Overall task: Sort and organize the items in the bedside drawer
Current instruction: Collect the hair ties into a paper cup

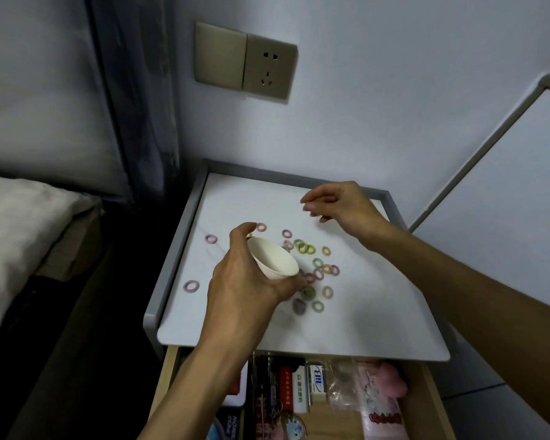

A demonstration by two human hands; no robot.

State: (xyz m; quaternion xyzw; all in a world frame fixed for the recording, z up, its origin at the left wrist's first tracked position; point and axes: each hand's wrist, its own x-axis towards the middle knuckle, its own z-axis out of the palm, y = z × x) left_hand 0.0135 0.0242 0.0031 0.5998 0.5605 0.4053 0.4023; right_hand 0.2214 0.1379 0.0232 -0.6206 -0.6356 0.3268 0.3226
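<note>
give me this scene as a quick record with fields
left hand: grips a tilted white paper cup
right hand: hovers over the nightstand top, holding nothing visible
hair ties: scattered loose on the top, mostly beside the cup
drawer: open, packets and small boxes inside

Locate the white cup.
Head view, centre: the white cup is tipped in the left hand, over the nightstand top, beside scattered hair rings.
</note>
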